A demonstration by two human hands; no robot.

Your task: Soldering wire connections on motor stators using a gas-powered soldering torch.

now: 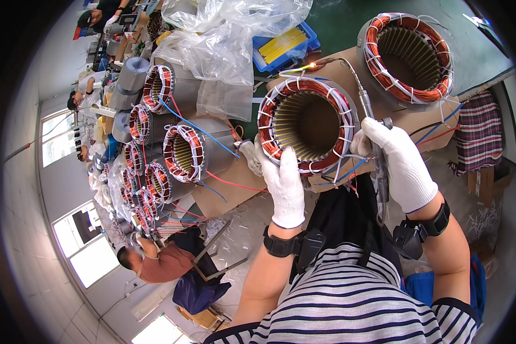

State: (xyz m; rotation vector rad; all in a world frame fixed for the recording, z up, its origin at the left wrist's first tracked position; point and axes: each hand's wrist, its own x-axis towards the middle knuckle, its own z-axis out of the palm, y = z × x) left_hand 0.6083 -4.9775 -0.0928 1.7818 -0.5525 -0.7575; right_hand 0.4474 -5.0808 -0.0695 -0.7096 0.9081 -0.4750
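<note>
Here, the left hand [284, 186], fingers partly spread, holds the near-left rim of a copper-wound motor stator [289, 123] along the desk's [338, 23] near edge; the right hand [404, 163] wraps around a lit gas torch [366, 103].

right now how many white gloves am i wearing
2: one on your left hand, touching the copper-wound stator, and one on your right hand, gripping the torch. Both gloves are in view, though some fingers are partly hidden.
</note>
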